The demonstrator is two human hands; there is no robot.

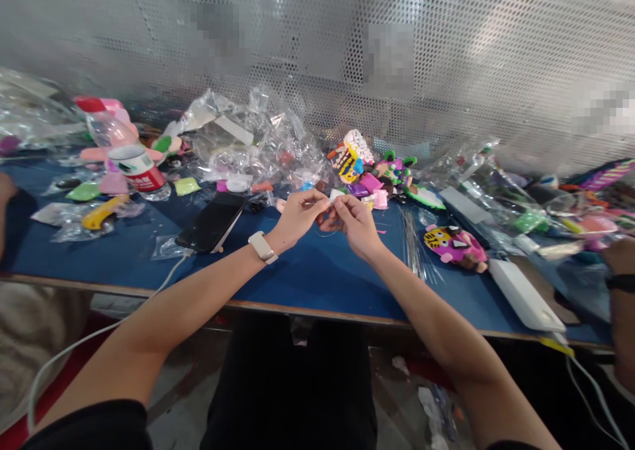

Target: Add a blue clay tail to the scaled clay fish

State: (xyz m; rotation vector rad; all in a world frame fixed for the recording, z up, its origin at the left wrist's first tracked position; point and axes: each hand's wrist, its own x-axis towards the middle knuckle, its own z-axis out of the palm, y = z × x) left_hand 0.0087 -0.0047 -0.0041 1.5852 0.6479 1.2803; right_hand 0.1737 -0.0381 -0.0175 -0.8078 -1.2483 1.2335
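Note:
Fingertips of my left hand (300,217) and my right hand (356,222) meet over the blue table, both closed in a pinch. Between them is a small soft-looking white piece (336,193), mostly covered by the fingers; it looks like modelling clay, but the kind is hard to tell. A thin pale strand hangs just below the hands. Beyond my right hand lie a pink packet (380,198), a purple packet (358,190) and a colourful clay figure (348,162) with a white bumpy top.
A phone (212,222) on a cable and a red-labelled bottle (141,172) stand to the left. Crumpled clear bags (258,139) line the perforated metal panel (317,53). Rightward are thin clear strips (413,245), a pink-and-yellow clay figure (455,246) and a white power bank (526,294). Other people's arms show at both sides.

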